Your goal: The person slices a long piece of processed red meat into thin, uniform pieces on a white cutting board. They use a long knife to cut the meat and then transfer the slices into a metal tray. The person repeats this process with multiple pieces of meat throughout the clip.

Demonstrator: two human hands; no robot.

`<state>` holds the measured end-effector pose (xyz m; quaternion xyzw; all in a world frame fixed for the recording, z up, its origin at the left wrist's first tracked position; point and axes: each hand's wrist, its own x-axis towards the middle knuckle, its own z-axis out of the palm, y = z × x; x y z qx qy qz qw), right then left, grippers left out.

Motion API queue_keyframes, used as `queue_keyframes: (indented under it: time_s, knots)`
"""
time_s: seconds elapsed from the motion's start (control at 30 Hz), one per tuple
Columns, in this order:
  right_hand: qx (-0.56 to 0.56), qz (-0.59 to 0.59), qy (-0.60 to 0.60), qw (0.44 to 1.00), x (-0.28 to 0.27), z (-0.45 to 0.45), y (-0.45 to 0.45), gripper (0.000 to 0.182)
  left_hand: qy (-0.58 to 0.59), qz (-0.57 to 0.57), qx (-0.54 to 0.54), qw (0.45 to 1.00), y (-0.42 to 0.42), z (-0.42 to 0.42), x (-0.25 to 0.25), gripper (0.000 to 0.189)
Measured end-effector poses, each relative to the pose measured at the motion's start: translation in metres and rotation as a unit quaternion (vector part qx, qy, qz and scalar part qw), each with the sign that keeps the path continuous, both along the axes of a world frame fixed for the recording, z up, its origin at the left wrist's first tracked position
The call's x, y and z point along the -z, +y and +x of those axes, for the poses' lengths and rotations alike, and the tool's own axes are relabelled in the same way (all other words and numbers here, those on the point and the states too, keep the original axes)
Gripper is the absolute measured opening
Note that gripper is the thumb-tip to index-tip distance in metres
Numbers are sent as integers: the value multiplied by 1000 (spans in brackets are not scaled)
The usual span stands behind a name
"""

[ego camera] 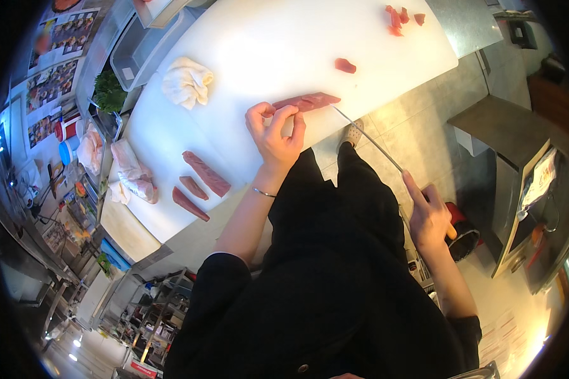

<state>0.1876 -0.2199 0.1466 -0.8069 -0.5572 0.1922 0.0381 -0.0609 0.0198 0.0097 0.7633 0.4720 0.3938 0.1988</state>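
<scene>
On the white cutting board [246, 52] in front of me lies a block of red raw fish [310, 101], probably tuna. My left hand [279, 135] grips its left end with bent fingers. My right hand [429, 215] holds a long, thin-bladed knife [372, 141] by its pale handle, forefinger stretched along the blade's spine. The knife's tip meets the block's right end. A small cut piece of red fish [345, 65] sits just beyond. To the left rest a long red strip [206, 174], a short strip [193, 187] and a tapered strip [190, 203].
Several red scraps [398, 20] lie at the board's far right. A crumpled cream cloth [187, 82] and a plastic-wrapped bundle [135, 170] occupy the left side. Beyond the left edge stand a clear plastic bin [144, 52] and leafy greens [110, 90]. A metal cabinet [498, 125] is at right.
</scene>
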Motion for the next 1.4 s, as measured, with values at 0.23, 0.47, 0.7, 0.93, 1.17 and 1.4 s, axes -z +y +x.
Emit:
queue_keyframes:
  time_s: [0.23, 0.47, 0.7, 0.93, 1.17, 1.4]
  knots:
    - [-71, 137, 24, 988, 61, -56, 107, 84, 20, -4, 9, 1000, 1, 2, 2, 20]
    - [-74, 91, -1, 993, 54, -47, 97, 83, 45, 12, 28, 999, 3, 2, -3, 21]
    - [-26, -35, -24, 999, -4, -19, 22, 81, 17, -9, 5, 1000, 2, 1, 3, 23]
    - [9, 16, -2, 1000, 8, -31, 4, 80, -4, -22, 43, 999, 4, -15, 1, 26]
    - [-65, 133, 17, 989, 58, -76, 110, 84, 4, -27, 31, 999, 4, -12, 6, 23]
    - [-46, 70, -6, 997, 46, -65, 93, 84, -3, -40, 41, 998, 3, -8, 3, 20]
